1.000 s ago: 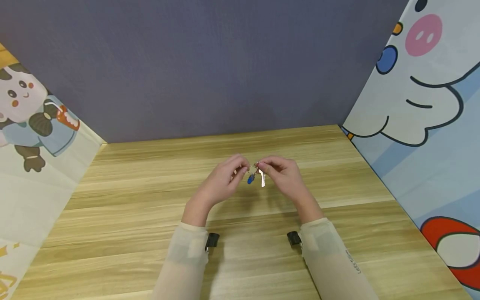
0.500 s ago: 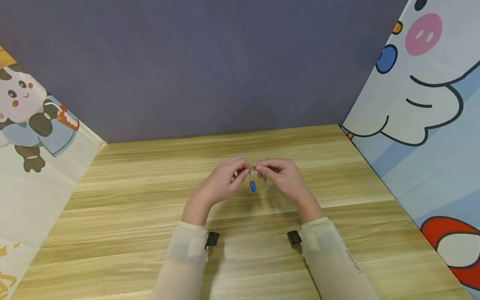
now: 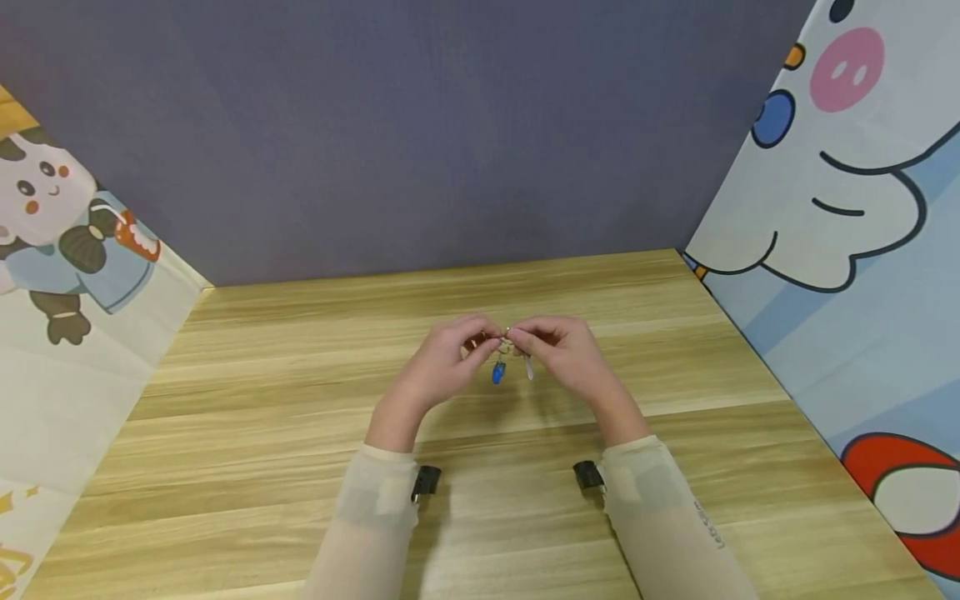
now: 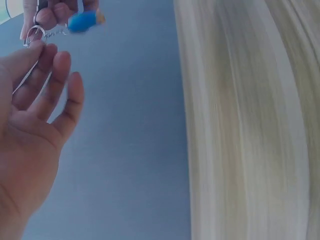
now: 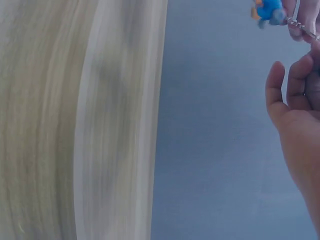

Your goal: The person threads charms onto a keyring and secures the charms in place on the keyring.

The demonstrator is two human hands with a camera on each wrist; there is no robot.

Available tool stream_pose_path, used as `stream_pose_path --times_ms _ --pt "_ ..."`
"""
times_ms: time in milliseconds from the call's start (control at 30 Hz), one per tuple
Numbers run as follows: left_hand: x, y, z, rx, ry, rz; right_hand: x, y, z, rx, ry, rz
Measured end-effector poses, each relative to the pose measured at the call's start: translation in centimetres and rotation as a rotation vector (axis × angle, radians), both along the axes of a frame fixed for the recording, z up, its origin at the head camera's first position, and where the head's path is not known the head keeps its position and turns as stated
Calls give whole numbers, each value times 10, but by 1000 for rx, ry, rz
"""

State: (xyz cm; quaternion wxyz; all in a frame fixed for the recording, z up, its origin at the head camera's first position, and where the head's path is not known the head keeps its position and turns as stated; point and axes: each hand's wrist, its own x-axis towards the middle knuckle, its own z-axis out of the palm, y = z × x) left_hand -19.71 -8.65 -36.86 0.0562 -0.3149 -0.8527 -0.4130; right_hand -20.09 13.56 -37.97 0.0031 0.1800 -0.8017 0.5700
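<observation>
Above the table, my left hand pinches a metal key ring between thumb and index finger. A small blue charm dangles from the ring on a short chain; the left wrist view shows an orange bit at its end. My right hand meets the left at the fingertips, its thumb and index finger pinching at the ring and key. The silver key hangs below those right fingers, its head hidden behind them. The other left fingers are loosely spread.
The wood-grain table lies under both hands. A dark grey-blue panel rises behind it. Cartoon-printed walls stand at left and right. Black wrist cameras sit at both cuffs.
My fingertips have come closer together over the ring. The blue charm has swung and now hangs lower, and the key has turned to look narrower. My forearms have hardly moved.
</observation>
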Motion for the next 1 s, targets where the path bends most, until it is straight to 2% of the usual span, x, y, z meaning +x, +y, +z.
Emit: stream_pose_path --times_ms 233,333,467,600,733,867,1000 --pt "1 3 -1 116 3 95 1 -4 2 -23 42 4" --pt "0 5 -4 154 -4 106 1 -7 0 -25 52 -14" --pt "1 5 -5 192 -55 111 1 -10 -3 -8 65 -49" --pt "3 6 -3 190 -76 132 2 -12 -3 9 67 -94" --pt "3 7 -4 177 -34 166 3 -13 -2 50 65 -124" --pt "4 6 -5 179 -13 207 4 -13 -3 75 70 -123" --pt "3 6 -5 196 -22 223 2 -13 -4 48 68 -95"
